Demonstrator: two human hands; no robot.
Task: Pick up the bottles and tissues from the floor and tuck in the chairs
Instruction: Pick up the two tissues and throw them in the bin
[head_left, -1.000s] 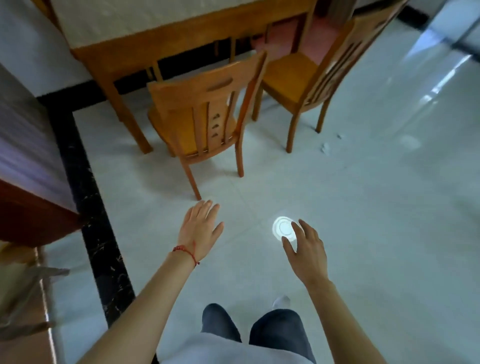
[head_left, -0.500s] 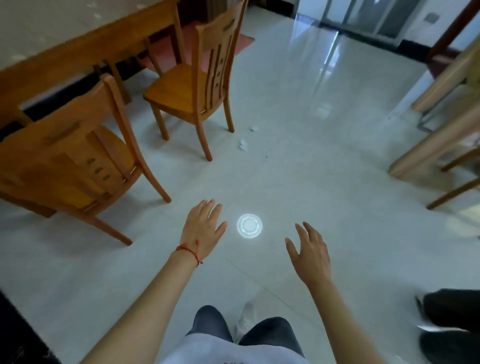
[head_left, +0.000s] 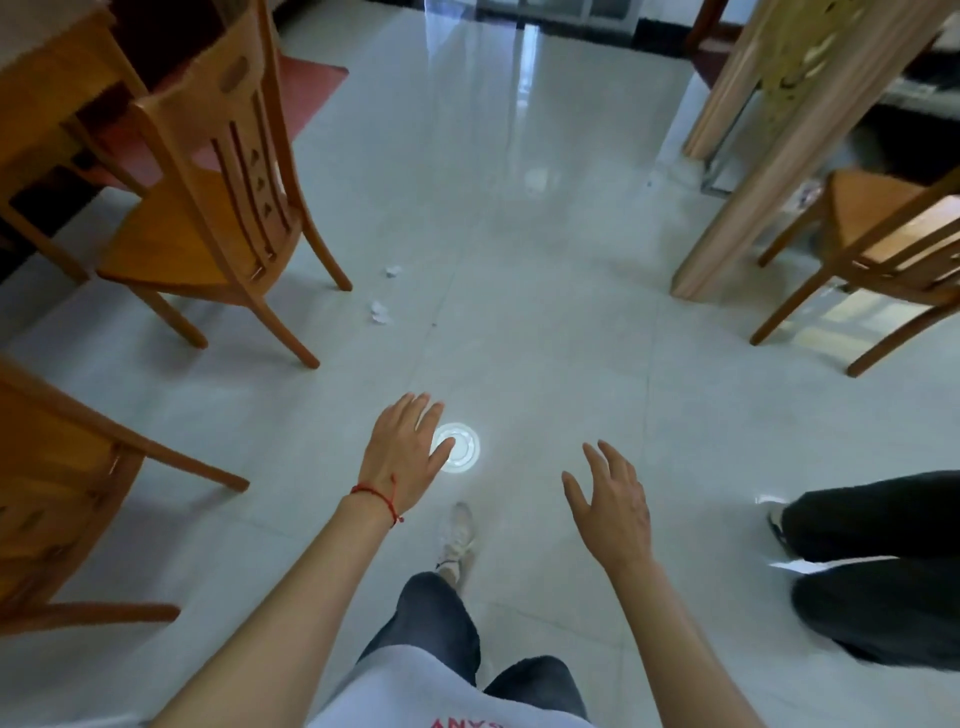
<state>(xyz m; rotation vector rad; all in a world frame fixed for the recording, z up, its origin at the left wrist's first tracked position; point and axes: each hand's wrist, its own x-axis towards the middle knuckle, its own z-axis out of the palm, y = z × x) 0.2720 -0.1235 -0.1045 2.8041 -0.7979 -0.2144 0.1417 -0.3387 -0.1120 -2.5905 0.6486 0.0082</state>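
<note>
Both hands hold nothing: left hand (head_left: 402, 452) and right hand (head_left: 613, 506) hang out front with fingers spread and relaxed. Two tissues (head_left: 382, 310) lie on the floor (head_left: 519, 322) ahead and to the left, just beside the rear leg of the nearest untucked chair (head_left: 208, 208). They sit well beyond the fingertips, closer to the left hand. No bottles show.

Daylight from the far doorway glared along glossy floor (head_left: 519, 218); round ceiling-light reflection (head_left: 460, 448) showed. Soft chair (head_left: 208, 171) shadows. Wide-angle bending and blur at edges.
</note>
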